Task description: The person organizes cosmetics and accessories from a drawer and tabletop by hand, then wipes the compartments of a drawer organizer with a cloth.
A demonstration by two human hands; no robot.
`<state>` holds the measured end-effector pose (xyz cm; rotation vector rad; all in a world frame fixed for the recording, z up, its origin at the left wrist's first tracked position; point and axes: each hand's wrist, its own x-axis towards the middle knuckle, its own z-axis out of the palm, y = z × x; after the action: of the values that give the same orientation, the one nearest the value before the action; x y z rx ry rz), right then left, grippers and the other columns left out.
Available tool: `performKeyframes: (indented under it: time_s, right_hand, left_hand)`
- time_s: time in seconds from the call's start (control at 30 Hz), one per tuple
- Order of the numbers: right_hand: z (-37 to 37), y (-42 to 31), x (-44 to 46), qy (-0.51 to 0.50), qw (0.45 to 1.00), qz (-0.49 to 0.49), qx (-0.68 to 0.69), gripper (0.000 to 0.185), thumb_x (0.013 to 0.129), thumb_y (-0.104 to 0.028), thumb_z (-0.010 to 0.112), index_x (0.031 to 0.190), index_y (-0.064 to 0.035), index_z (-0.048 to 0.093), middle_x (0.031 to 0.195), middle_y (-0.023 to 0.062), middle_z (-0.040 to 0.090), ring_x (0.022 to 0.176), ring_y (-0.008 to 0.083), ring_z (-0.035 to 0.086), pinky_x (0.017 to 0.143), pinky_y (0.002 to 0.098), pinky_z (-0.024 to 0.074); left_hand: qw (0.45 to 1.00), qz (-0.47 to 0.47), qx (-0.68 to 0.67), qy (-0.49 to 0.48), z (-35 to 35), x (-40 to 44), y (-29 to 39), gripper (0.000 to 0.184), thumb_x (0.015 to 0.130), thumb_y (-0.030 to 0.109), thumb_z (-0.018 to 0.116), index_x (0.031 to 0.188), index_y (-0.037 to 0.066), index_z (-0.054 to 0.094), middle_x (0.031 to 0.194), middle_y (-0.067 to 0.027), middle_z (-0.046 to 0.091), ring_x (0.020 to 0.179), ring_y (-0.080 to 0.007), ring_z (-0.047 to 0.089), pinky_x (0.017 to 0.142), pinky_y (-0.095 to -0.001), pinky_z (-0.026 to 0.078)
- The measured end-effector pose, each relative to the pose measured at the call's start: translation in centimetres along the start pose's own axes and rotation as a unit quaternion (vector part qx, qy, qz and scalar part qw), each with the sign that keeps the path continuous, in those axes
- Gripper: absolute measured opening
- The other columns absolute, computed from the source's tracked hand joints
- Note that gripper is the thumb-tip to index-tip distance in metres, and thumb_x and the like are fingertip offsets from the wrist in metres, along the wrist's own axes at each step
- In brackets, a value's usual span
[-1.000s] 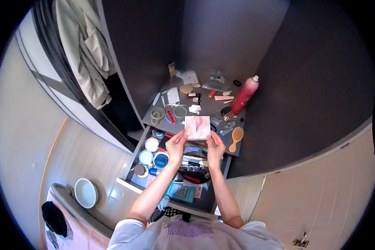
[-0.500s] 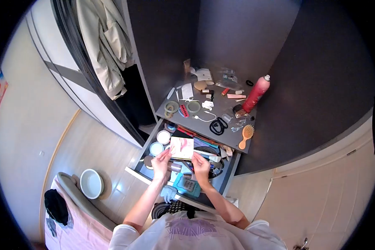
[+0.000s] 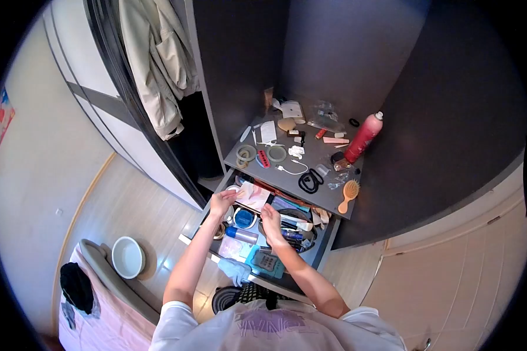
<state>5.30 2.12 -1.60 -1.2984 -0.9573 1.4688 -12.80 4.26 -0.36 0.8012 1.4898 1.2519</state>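
A flat, square pink-and-white marbled case (image 3: 253, 195) spans the gap between both hands, tilted above the open grey drawer (image 3: 185, 239). The left hand (image 3: 222, 203) pinches its left edge; the right hand (image 3: 270, 220) grips its lower right corner, fingertips closed against it. Nearest below sits a round blue-and-white jar (image 3: 244, 218), then a blue-capped cylindrical bottle (image 3: 242, 235).

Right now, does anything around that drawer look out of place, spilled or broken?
One oddity: the light-blue cloth item straddles the front edge of the open drawer, partly outside, while most other contents sit within. I see no clear spill or damage.
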Motion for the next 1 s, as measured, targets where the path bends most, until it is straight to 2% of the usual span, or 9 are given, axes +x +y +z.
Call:
performKeyframes:
  time_s: [0.27,0.37,0.5,0.57,0.6,0.7,0.77,0.93,1.0]
  right_hand:
    - [0.1,0.5,0.8,-0.002,0.999,0.04,0.026,0.044,0.089,-0.011,0.051,0.128,0.0067,0.039,0.117,0.0126,0.053,0.103,0.0173,0.052,0.087,0.0272,0.0426]
    - [0.1,-0.5,0.8,-0.018,0.998,0.049,0.033,0.046,0.089,-0.011,0.05,0.129,0.0074,0.037,0.118,0.013,0.052,0.102,0.0177,0.052,0.086,0.0274,0.0427]
    - [-0.4,0.9,2.2,-0.045,0.998,0.032,0.008,0.035,0.088,-0.011,0.05,0.119,0.0055,0.047,0.106,0.0091,0.057,0.095,0.0158,0.054,0.082,0.0264,0.0431]
    - [-0.6,1.6,2.8,-0.039,0.998,0.04,0.004,0.027,0.087,-0.01,0.051,0.11,0.003,0.052,0.097,0.0056,0.058,0.088,0.0134,0.054,0.078,0.0258,0.0429]
    - [-0.9,1.6,3.2,-0.065,0.997,0.032,-0.034,0.025,0.086,-0.01,0.051,0.108,0.0015,0.053,0.091,0.0034,0.057,0.079,0.0113,0.051,0.071,0.0249,0.0413]
    - [-0.6,1.7,3.3,-0.042,0.999,0.029,-0.006,0.023,0.085,-0.011,0.052,0.104,0.0007,0.055,0.087,0.0023,0.055,0.075,0.0107,0.048,0.067,0.0239,0.039]
    - [-0.3,0.7,2.8,-0.017,0.999,0.022,0.017,0.02,0.085,-0.012,0.051,0.101,0.0005,0.055,0.087,0.0021,0.054,0.074,0.0109,0.047,0.067,0.0239,0.0389]
    - [-1.1,0.3,3.2,-0.049,0.998,0.038,0.032,0.02,0.086,-0.013,0.05,0.098,0.0017,0.055,0.09,0.0081,0.06,0.083,0.0164,0.053,0.074,0.0294,0.0407]
    - [-1.7,0.6,3.3,-0.047,0.997,0.053,0.017,0.022,0.085,-0.013,0.05,0.101,0.0017,0.055,0.092,0.0075,0.06,0.082,0.0158,0.052,0.073,0.029,0.0405]
  left_hand:
    - [0.998,0.029,0.055,-0.018,0.2,2.7,-2.2,0.021,0.077,0.002,0.066,0.097,-0.002,0.068,0.087,-0.0081,0.068,0.072,-0.0114,0.063,0.063,-0.0236,0.05]
    - [0.991,0.033,0.128,-0.018,0.5,3.3,-2.3,0.02,0.077,0.005,0.065,0.097,-0.001,0.068,0.085,-0.0091,0.068,0.07,-0.0116,0.063,0.062,-0.0251,0.05]
    - [0.981,0.041,0.189,-0.02,1.0,3.8,-2.3,0.02,0.078,0.011,0.065,0.095,0.001,0.069,0.079,-0.0113,0.069,0.07,-0.0141,0.064,0.063,-0.0276,0.05]
    - [0.971,0.053,0.234,-0.011,1.3,4.2,-2.5,0.02,0.078,0.012,0.062,0.094,0.002,0.069,0.079,-0.0119,0.069,0.072,-0.0168,0.065,0.066,-0.0296,0.051]
    - [0.97,0.054,0.235,-0.013,1.5,4.2,-2.2,0.02,0.078,0.012,0.062,0.094,0.002,0.069,0.079,-0.0119,0.069,0.072,-0.0168,0.065,0.066,-0.0296,0.051]
    - [0.957,0.069,0.283,-0.009,2.1,3.8,-1.3,0.02,0.079,0.012,0.058,0.091,0.002,0.069,0.078,-0.0159,0.067,0.072,-0.0217,0.066,0.068,-0.0323,0.05]
    - [0.948,0.09,0.304,-0.023,2.4,3.5,-0.6,0.02,0.078,0.012,0.055,0.089,0.001,0.068,0.077,-0.0199,0.065,0.073,-0.0282,0.065,0.069,-0.0349,0.05]
    - [0.936,0.148,0.319,-0.033,2.6,3.7,-1.4,0.02,0.078,0.012,0.054,0.088,0.0,0.066,0.077,-0.0222,0.063,0.076,-0.0332,0.064,0.071,-0.0387,0.048]
    - [0.926,0.179,0.331,-0.042,2.6,3.1,-0.6,0.02,0.078,0.013,0.054,0.089,0.0,0.065,0.078,-0.0226,0.062,0.078,-0.0357,0.062,0.073,-0.0402,0.048]
